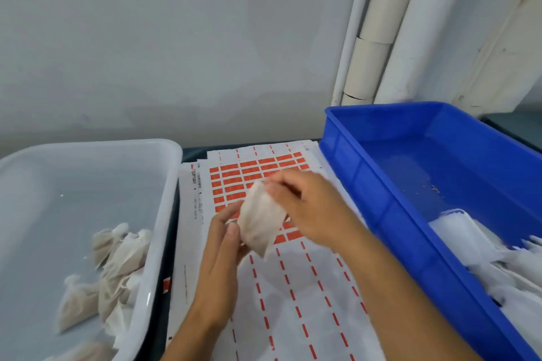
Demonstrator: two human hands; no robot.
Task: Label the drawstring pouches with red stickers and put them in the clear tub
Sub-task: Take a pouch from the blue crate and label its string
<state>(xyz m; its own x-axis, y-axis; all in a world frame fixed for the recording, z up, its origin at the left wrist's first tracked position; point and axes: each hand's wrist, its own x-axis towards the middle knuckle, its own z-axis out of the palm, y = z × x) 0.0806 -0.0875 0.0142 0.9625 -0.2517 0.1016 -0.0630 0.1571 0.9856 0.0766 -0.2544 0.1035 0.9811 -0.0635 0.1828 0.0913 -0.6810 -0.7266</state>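
A small off-white drawstring pouch [259, 218] is held above the sticker sheet [293, 287] at mid-table, between the clear tub [164, 214] on the left and the blue crate [390, 214] on the right. The left hand [223, 246] is curled against the pouch's lower left edge, thumb on the near face, fingers behind it; the pouch is gripped there. The right hand [305, 205] is closed over the pouch's upper right corner, fingertips bent onto the fabric near the gathered top; motion blur is present, so the exact pinch cannot be made out, and whether a sticker is under the fingers cannot be told. The pouch is tilted, its top end toward the far side, its lower corner pointing down toward the sheet, apart from it. On the sheet, a block of red stickers [249, 171] is seen at the far end, partly hidden by the hands and pouch; nearer rows are marked only by red dashes on bare backing. More sheets are stacked beneath. In the clear tub, several filled pouches [117, 267] are heaped against the near right wall. In the blue crate, a pile of white pouches [484, 255] is lying at the near end, the far part showing bare blue floor. White pipes [410, 23] are fixed to the wall behind the crate.
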